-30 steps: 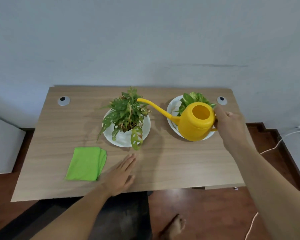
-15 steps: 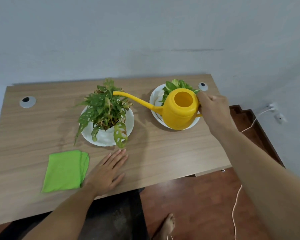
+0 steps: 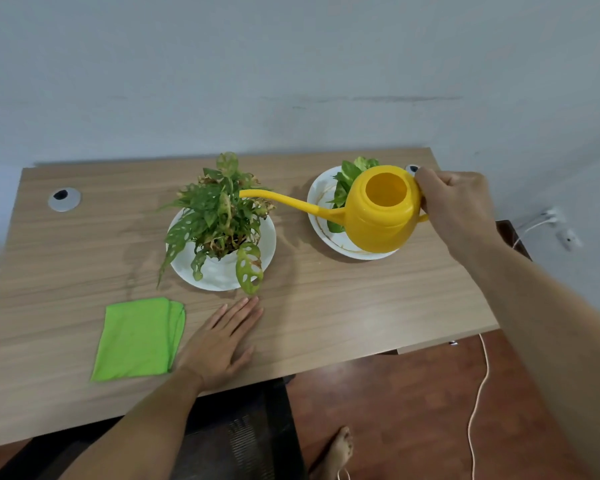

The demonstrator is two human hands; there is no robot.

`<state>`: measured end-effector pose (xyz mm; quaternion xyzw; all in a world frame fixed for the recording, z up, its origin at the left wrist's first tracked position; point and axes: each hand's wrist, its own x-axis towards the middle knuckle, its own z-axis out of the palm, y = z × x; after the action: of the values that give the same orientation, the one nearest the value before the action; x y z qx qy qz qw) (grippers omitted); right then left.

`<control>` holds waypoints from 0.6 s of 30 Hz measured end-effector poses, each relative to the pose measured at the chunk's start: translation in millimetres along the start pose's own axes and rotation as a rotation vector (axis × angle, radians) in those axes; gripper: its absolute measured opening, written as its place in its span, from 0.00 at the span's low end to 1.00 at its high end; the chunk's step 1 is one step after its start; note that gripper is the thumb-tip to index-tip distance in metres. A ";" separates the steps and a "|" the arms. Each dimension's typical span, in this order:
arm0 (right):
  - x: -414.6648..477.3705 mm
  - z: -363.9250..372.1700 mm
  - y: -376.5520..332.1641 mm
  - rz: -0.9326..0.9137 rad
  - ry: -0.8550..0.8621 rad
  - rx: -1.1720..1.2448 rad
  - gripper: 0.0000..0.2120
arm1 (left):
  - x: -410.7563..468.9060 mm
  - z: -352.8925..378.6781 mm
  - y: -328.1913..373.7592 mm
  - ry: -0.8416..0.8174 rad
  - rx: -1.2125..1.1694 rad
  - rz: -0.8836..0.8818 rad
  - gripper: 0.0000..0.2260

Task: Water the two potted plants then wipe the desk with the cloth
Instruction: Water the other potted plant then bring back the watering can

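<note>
The right hand grips the handle of the yellow watering can, held over the right plant; its spout reaches into the left plant. The left hand lies flat and open on the counter, close to the near edge, just beside the green cloth. The counter's left side is bare.

Your left hand is lying flat on the desk, blocking the front middle. The green cloth is sitting just beside it, filling the front left. The leafy plant is spreading wide over its white plate, and one leaf is hanging down near your fingers. The yellow watering can is covering the other plant, and its spout is bridging the gap between the two plates. The far left of the desk is staying open, and so is the front right.
</note>
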<state>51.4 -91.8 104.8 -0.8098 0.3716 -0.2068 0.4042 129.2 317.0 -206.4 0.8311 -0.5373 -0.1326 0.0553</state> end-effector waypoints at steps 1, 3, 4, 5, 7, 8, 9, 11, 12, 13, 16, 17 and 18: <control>1.6 0.2 -2.4 -0.004 0.003 0.002 0.24 | -0.1 0.5 -0.1 -0.004 0.000 -0.002 0.36; 4.3 1.4 -6.7 -0.004 0.009 0.008 0.23 | 0.5 1.1 -0.5 -0.006 -0.001 -0.002 0.36; 5.3 2.3 -8.7 -0.002 0.013 0.009 0.23 | 0.7 0.7 -0.6 -0.008 0.000 0.000 0.37; 6.1 3.4 -10.6 -0.003 0.015 0.005 0.23 | 1.0 0.1 -0.5 -0.010 -0.001 0.000 0.37; 7.1 6.3 -14.0 -0.005 0.012 -0.009 0.23 | 0.8 -1.2 -0.1 -0.011 -0.003 -0.002 0.37; 7.5 7.6 -15.8 -0.006 0.010 -0.017 0.23 | 0.7 -1.7 0.1 -0.010 -0.002 -0.002 0.37; 7.6 8.7 -17.8 -0.008 0.008 -0.022 0.23 | 0.5 -2.0 0.2 -0.009 0.000 -0.002 0.37; 7.7 10.4 -23.1 -0.013 0.011 -0.022 0.24 | 0.4 -1.8 0.1 -0.015 -0.003 0.000 0.38; 7.4 11.4 -26.5 -0.017 0.013 -0.023 0.24 | 0.8 -1.5 0.0 -0.023 -0.006 0.001 0.38; 6.9 12.2 -30.2 -0.023 0.015 -0.026 0.24 | 1.0 -1.3 -0.5 -0.033 -0.008 0.001 0.38; 4.8 14.6 -40.4 -0.037 0.012 -0.041 0.23 | 1.1 -0.7 -1.4 -0.047 -0.015 0.004 0.38; 4.6 15.4 -42.3 -0.036 0.007 -0.047 0.23 | 0.8 -0.6 -1.6 -0.053 -0.014 0.004 0.38; 4.5 16.0 -43.2 -0.037 0.002 -0.054 0.23 | 0.5 -0.7 -1.6 -0.061 -0.013 0.005 0.38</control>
<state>83.3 -70.2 130.4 -0.8268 0.3625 -0.2051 0.3780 130.9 317.2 -206.2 0.8251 -0.5397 -0.1611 0.0447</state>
